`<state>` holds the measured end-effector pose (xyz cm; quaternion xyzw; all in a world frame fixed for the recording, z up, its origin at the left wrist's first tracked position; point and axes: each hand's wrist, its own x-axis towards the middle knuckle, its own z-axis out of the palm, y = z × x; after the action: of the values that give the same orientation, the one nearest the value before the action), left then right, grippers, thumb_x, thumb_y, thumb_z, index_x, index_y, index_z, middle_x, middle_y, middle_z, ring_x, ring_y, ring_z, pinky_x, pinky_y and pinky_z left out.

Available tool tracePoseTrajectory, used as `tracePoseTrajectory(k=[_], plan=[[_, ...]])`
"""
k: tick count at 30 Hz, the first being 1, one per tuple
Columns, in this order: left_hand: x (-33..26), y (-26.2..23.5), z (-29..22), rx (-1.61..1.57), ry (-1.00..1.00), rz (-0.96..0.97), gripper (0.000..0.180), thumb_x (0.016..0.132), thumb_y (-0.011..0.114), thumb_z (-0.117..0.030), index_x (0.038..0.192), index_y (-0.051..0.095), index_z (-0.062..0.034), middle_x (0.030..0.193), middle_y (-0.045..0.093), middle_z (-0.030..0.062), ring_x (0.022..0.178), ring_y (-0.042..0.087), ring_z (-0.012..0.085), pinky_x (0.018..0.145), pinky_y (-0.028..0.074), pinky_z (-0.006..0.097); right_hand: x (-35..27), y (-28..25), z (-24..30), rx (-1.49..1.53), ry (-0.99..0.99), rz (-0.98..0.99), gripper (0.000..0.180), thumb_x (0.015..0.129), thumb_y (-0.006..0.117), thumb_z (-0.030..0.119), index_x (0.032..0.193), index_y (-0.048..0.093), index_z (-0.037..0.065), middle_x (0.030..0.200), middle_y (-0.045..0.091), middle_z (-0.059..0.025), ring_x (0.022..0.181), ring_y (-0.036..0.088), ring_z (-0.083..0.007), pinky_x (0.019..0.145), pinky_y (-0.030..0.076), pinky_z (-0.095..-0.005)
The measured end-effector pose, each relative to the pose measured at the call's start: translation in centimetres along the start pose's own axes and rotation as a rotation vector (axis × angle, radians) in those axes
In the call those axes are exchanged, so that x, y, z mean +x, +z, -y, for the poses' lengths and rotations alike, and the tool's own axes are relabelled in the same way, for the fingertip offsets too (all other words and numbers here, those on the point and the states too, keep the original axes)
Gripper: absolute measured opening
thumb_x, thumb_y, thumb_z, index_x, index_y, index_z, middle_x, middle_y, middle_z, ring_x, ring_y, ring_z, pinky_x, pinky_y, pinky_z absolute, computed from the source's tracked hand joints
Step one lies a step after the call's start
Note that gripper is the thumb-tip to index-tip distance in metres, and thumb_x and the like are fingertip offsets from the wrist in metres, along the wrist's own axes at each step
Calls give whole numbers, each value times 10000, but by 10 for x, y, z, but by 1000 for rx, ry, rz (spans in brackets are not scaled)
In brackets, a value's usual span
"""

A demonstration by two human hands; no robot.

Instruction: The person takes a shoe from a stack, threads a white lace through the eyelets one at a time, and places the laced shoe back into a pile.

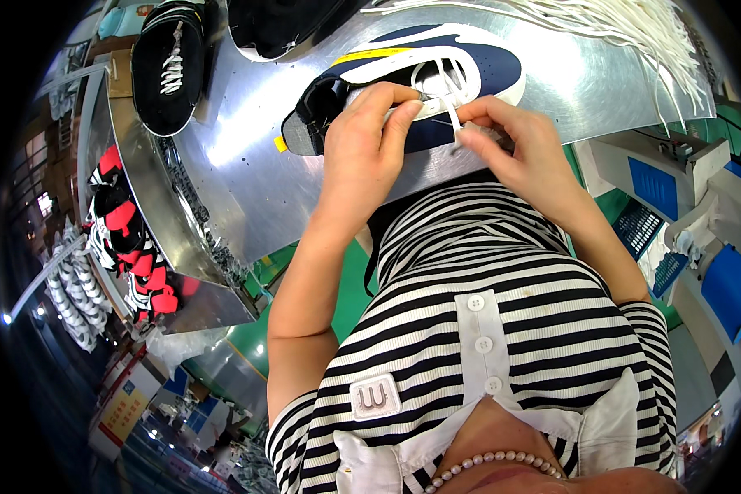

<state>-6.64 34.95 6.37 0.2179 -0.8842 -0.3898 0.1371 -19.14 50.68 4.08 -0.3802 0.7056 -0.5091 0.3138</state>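
Note:
A navy and white shoe upper [496,70] with a yellow stripe and black heel lining lies on its side on the metal table, toe to the right. A white shoelace [453,118] runs through part of its lace opening. My left hand [361,156] is closed at the near edge of that opening, thumb and forefinger pinching the upper there. Just right of it, my right hand [525,150] pinches the hanging white lace between thumb and forefinger. Its other fingers are curled and partly hidden, and the lace end is hard to make out.
A bundle of loose white laces [617,29] spreads over the table's far right. A black shoe with white lacing [170,78] and another black shoe [276,26] lie farther left. Red, black and white shoe parts [123,218] are beside the metal table [247,177].

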Motion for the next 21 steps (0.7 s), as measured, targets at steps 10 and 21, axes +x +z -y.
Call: tracePoseTrajectory(k=[10,21], plan=[[0,-3,-5,-88,9,105,214,884,699,-172,1007,646,-4,869,655,88,792,603,152,729,474,280,22,2,1,291,136,-47,151,876,710,166,856,668,22,676,535,68,609,424,-18,546,338,-201],[-1,14,-7,106,15,-62,227,807,742,-152,958,630,-25,847,690,133,743,685,264,673,516,337,0,-2,-1,211,132,-47,214,948,613,148,1085,517,15,766,644,-60,701,577,-116,641,459,-261]])
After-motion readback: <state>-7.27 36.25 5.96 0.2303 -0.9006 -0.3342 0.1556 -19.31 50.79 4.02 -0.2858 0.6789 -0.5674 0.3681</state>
